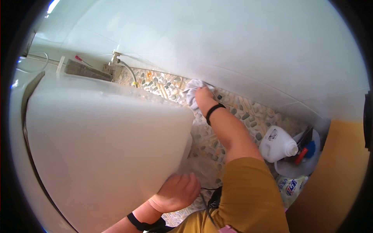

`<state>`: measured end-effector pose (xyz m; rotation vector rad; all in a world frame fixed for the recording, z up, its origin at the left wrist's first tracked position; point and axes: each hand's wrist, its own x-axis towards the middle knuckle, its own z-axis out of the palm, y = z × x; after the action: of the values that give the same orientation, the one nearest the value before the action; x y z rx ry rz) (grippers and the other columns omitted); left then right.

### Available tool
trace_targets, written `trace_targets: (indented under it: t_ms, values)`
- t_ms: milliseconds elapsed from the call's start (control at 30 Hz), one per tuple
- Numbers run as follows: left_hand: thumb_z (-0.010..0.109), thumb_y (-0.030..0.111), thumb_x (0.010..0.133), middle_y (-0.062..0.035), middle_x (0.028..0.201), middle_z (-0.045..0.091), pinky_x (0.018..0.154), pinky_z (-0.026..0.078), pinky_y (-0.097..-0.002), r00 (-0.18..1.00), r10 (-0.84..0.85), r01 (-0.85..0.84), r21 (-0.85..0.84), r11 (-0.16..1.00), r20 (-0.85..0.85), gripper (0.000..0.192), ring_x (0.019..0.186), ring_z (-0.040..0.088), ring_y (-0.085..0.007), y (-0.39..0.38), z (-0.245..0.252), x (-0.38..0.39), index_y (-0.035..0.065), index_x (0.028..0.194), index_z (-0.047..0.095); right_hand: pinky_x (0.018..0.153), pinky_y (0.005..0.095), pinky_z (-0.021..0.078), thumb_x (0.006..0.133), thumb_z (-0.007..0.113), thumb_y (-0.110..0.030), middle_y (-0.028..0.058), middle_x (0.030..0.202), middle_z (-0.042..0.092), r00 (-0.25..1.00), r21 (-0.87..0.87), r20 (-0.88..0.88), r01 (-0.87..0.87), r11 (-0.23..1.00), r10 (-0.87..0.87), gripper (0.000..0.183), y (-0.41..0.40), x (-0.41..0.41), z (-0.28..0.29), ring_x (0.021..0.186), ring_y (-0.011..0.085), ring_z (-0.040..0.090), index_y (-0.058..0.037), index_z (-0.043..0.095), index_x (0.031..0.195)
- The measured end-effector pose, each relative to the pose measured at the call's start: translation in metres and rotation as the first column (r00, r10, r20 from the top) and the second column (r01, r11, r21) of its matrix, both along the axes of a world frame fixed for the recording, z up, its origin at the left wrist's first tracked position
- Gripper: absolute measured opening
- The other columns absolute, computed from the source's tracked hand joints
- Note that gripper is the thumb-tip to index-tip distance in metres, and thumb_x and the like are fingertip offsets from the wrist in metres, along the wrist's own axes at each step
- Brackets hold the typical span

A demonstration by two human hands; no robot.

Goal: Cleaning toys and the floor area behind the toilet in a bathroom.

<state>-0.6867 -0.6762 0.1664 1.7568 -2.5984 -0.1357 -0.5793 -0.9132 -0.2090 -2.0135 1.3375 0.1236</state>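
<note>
My right hand (pixel 203 97) presses a light grey-white cloth (pixel 193 91) onto the pebble-patterned floor (pixel 247 116), close to the foot of the wall. The fingers are bunched into the cloth and partly hidden by it. A black band circles this wrist. My left hand (pixel 182 189) is at the near corner of a large white fixture (pixel 110 125), its fingers loosely bent. I see no object in it, though its palm is hidden. A dark band is on the left wrist too.
A metal valve (pixel 115 56) with a flexible hose (pixel 131 71) stands by the pale wall (pixel 218 38). To the right are a white plastic jug (pixel 275 144), a basin (pixel 313 166) with a red-and-blue item, and a printed bag (pixel 291 188). A grey slab-like object (pixel 87 70) lies behind the fixture.
</note>
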Motion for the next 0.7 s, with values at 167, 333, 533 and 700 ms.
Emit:
trace_targets:
  t_ms: [167, 333, 533, 700]
  values:
    - [0.063, 0.012, 0.064, -0.0102, 0.087, 0.066, 0.063, 0.047, -0.029, 0.997, 0.009, -0.004, -0.081, 0.997, 0.072, 0.023, 0.073, 0.062, -0.019, 0.009, -0.004, -0.001, 0.0008, 0.084, 0.067, 0.086, 0.0414, 0.0542, 0.093, 0.05, -0.02, 0.0202, 0.112, 0.065, 0.974, -0.094, -0.045, -0.226, 0.97, 0.222, 0.03, 0.011, -0.1, 0.026, 0.107, 0.0347, 0.064, -0.0016, 0.064, 0.113]
    - [0.063, 0.011, 0.064, -0.0097, 0.086, 0.066, 0.063, 0.047, -0.0295, 0.996, 0.05, -0.045, -0.073, 0.996, 0.067, 0.023, 0.072, 0.061, -0.019, 0.009, -0.001, -0.005, 0.0007, 0.084, 0.066, 0.081, 0.0427, 0.0528, 0.075, 0.064, -0.01, 0.0147, 0.101, 0.067, 0.843, -0.318, 0.09, -0.48, 0.817, 0.53, 0.02, 0.028, -0.14, 0.075, 0.095, 0.0327, 0.064, -0.0059, 0.064, 0.095]
    - [0.064, 0.01, 0.063, -0.009, 0.085, 0.065, 0.062, 0.046, -0.0298, 0.997, 0.071, -0.07, -0.034, 0.997, 0.031, 0.024, 0.07, 0.061, -0.0195, 0.004, -0.004, -0.009, -0.0004, 0.085, 0.066, 0.096, 0.0397, 0.0472, 0.083, 0.056, -0.008, 0.0109, 0.118, 0.06, 0.697, -0.604, 0.068, -0.541, 0.585, 0.714, 0.019, 0.02, -0.068, 0.036, 0.12, 0.028, 0.051, -0.0128, 0.066, 0.099]
    - [0.066, 0.009, 0.062, -0.0093, 0.084, 0.064, 0.063, 0.047, -0.0299, 0.998, 0.054, -0.055, -0.023, 0.998, -0.024, 0.025, 0.07, 0.061, -0.0201, 0.004, -0.004, -0.007, -0.0008, 0.084, 0.066, 0.103, 0.0414, 0.0428, 0.091, 0.05, -0.014, 0.0091, 0.133, 0.052, 0.612, -0.409, -0.107, -0.746, 0.526, 0.784, 0.027, -0.015, -0.061, -0.003, 0.125, 0.0288, 0.047, -0.0184, 0.062, 0.115]
